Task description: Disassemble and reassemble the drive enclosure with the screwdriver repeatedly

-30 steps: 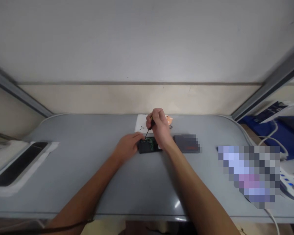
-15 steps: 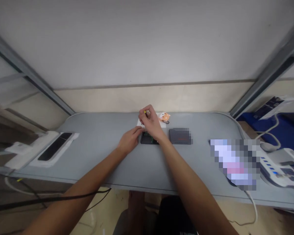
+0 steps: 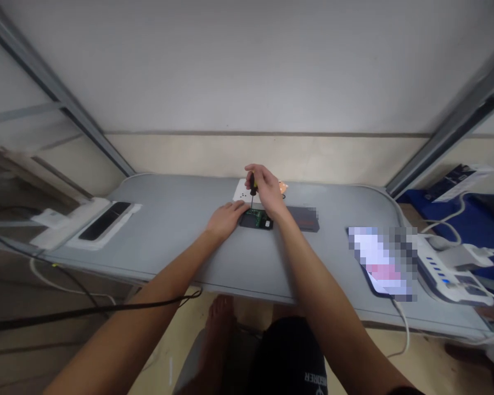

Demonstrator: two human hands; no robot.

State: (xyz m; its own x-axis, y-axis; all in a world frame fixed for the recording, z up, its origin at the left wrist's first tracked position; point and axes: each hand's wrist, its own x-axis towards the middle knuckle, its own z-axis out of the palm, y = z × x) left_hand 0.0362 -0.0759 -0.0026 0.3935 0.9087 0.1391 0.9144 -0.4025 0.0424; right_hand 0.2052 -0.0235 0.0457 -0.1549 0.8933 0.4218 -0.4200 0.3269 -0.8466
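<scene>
A black case (image 3: 251,223) with a green circuit board (image 3: 256,216) in it lies on the grey table. My left hand (image 3: 225,219) is closed on the case's left side, its fingers along the far left corner and its thumb hidden. In my right hand (image 3: 268,189) is a black and yellow screwdriver (image 3: 253,184), held nearly upright. Its shaft points down at the far part of the board; whether the tip touches a screw is too small to tell. Behind the case lies a white sheet (image 3: 239,190) with several small dark screws on it.
A dark grey cover (image 3: 304,218) sits right of the case, with an orange trinket (image 3: 284,187) behind. On the right are a lit phone (image 3: 381,266) and a white power strip (image 3: 448,274) with cables. A dark phone-like slab (image 3: 106,220) lies at left.
My right hand has come from over the white sheet to above the board, the screwdriver now pointing down at it. The screws on the sheet have come into sight. My view has shifted slightly.
</scene>
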